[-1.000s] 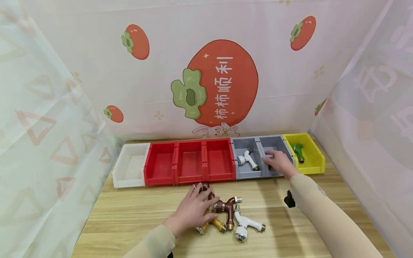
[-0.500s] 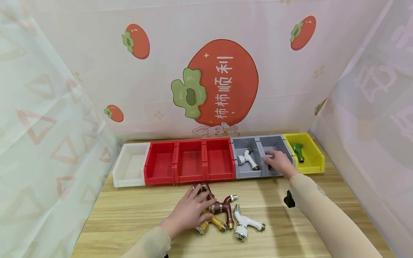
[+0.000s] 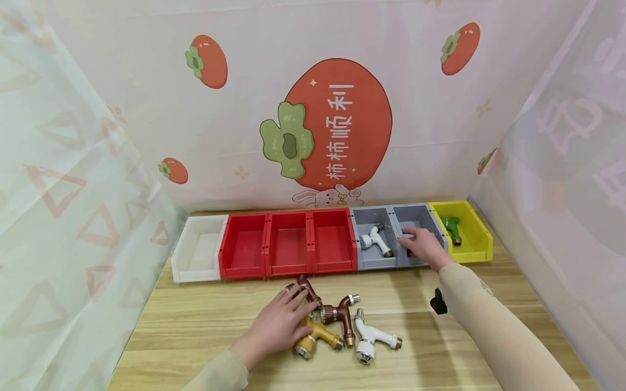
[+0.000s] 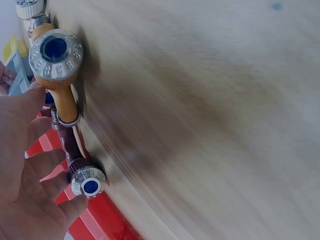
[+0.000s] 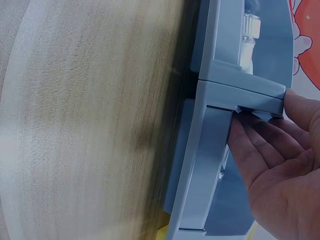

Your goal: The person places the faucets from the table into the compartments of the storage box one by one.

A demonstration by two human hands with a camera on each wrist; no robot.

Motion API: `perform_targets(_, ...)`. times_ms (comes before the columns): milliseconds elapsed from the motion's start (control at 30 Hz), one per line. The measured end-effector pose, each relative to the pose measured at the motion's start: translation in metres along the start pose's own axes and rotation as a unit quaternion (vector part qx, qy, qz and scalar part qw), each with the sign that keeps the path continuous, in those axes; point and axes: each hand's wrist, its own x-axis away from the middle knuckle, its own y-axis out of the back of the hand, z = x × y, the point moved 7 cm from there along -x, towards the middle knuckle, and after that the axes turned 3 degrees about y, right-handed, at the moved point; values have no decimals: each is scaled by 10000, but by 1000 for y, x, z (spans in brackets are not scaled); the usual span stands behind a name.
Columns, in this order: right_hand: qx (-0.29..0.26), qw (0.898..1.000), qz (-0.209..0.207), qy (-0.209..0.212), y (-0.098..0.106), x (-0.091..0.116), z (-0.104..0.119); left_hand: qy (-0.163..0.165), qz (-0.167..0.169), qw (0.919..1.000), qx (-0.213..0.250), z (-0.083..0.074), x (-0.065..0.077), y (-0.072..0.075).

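Note:
My left hand [image 3: 275,328] lies over the faucets on the table, fingers spread. Its fingertips are at a maroon faucet [image 3: 310,290], and the thumb is beside a yellow faucet [image 3: 323,334]. A second maroon faucet [image 3: 344,317] and a white faucet [image 3: 374,334] lie to its right. At the grey bins, my right hand [image 3: 424,247] pinches the divider between them; in the right wrist view its thumb is on one side of the wall [image 5: 250,95] and the fingers reach into the right grey bin [image 5: 202,170]. Another white faucet [image 3: 375,240] lies in the left grey bin [image 3: 377,264].
Along the back stand a white bin [image 3: 195,276], three red bins [image 3: 289,270] and a yellow bin [image 3: 476,255] with a green faucet [image 3: 453,230] inside. A printed cloth [image 3: 235,108] hangs behind and at the sides. A black object [image 3: 438,302] shows beside the right forearm.
My left hand has shifted left and toward me, exposing more of the yellow faucet. Both maroon faucets have slid slightly left. The right hand has kept its place at the grey bins.

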Motion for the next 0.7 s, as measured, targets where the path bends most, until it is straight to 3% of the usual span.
perform_targets(267,7,10000,33,8,0,0,0,124,-204,9997,28,7,21,5)
perform_targets(533,-26,10000,37,32,1,0,0,-80,-766,9970,48,12,41,12)
perform_targets(700,7,10000,31,36,1,-1,0,62,-1033,9946,11,18,47,19)
